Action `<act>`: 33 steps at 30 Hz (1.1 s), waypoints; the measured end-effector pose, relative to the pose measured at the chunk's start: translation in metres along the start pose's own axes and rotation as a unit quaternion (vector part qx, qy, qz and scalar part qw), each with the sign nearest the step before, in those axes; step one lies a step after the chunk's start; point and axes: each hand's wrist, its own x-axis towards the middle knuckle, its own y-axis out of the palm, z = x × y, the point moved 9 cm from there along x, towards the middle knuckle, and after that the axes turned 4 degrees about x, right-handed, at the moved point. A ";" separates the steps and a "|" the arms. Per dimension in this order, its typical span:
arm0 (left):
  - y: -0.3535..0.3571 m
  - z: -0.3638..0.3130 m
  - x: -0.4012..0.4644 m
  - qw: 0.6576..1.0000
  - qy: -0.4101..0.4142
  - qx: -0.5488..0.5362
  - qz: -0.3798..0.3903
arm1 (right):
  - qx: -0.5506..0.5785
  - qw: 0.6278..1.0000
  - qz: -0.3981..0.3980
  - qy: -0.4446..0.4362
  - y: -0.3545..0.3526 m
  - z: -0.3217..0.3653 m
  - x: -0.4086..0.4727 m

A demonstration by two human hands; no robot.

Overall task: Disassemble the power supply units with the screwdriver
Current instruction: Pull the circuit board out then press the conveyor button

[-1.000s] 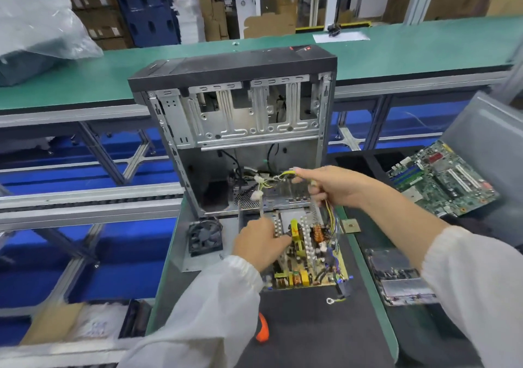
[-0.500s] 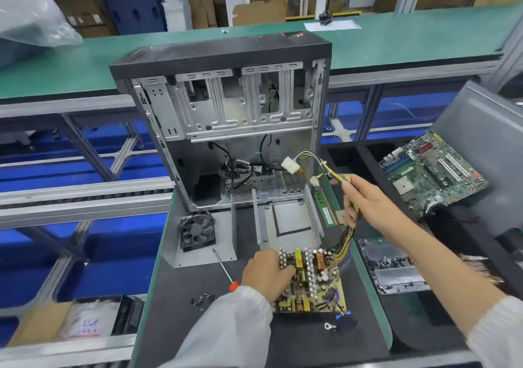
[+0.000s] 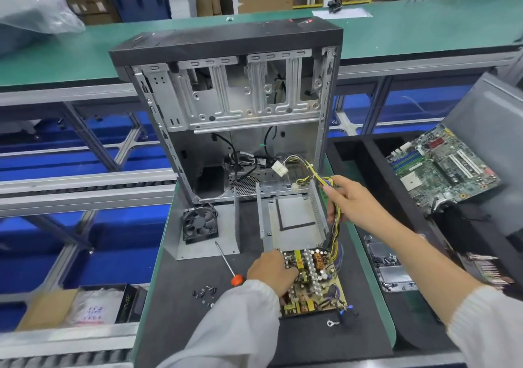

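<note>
A: PSU board where?
B: Lower centre, flat on the table, in front of its empty tray.
A: My hands?
B: Left hand presses on the board, fingers curled. Right hand fingers grip the wire bundle. Screwdriver lies left of it.

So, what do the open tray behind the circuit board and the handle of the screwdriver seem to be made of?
The open tray looks like bare sheet metal: dull grey, thin folded walls, one side perforated. The screwdriver handle looks like orange plastic, smooth with a slight shine; it could be rubber-coated, which this view cannot settle. Its shaft is thin bright metal.
</note>
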 end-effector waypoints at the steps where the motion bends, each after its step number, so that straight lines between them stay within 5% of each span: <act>1: 0.000 0.000 0.000 1.000 -0.002 0.003 0.004 | -0.010 1.000 -0.001 0.001 0.002 0.001 0.003; 7: 0.002 -0.001 0.002 0.998 -0.019 0.003 0.052 | -0.019 0.997 -0.004 0.070 0.027 -0.003 0.017; 12: 0.001 0.001 -0.002 0.997 -0.001 -0.032 0.071 | -0.163 0.983 0.010 0.080 0.037 -0.007 0.017; 15: -0.019 0.021 -0.005 0.997 -0.008 -0.071 0.023 | -0.175 0.982 -0.009 0.072 0.030 -0.007 0.010; 19: -0.056 0.083 -0.007 0.989 -0.076 -0.109 -0.067 | -0.183 0.968 -0.129 -0.114 0.025 0.044 -0.020; 21: -0.067 0.116 -0.009 0.984 -0.116 -0.100 -0.085 | -0.157 0.969 -0.077 -0.176 0.060 0.066 -0.039; 25: -0.067 0.148 -0.012 0.980 -0.137 -0.119 -0.082 | -0.223 0.948 0.191 -0.122 0.186 0.044 -0.062; 30: -0.058 0.171 -0.015 0.970 -0.138 -0.176 -0.093 | -0.452 0.870 0.179 -0.084 0.230 0.010 -0.057; 33: -0.057 0.182 -0.018 0.972 -0.137 -0.161 -0.099 | -0.494 0.850 0.162 -0.083 0.241 0.010 -0.056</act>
